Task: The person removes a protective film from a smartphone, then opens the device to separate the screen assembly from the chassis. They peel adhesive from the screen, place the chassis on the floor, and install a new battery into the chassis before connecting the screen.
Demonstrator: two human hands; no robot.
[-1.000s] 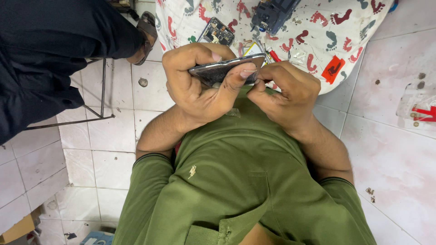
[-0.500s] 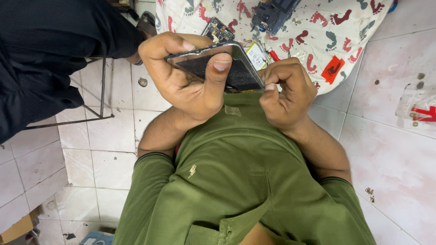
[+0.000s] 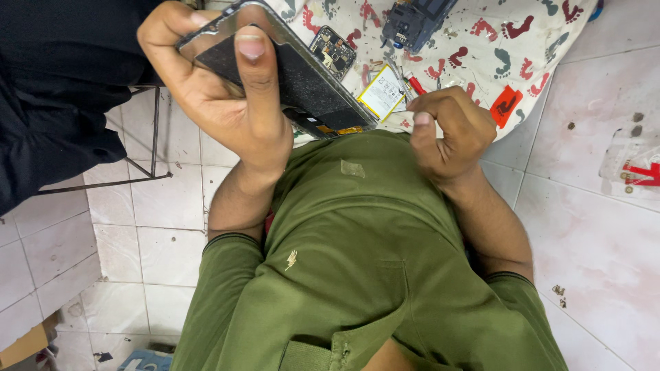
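Left hand (image 3: 220,103) raised up high, thumb pressed flat across the dark inner face of an opened phone frame (image 3: 289,75), fingers wrapped round its far edge, clamped tight. Right hand (image 3: 447,127) curled into a loose fist just beside the frame's lower corner, not touching. Can't tell if anything's pinched inside. Below: footprint-patterned cloth (image 3: 522,41), loose circuit board (image 3: 333,51), yellow-edged battery (image 3: 381,91).
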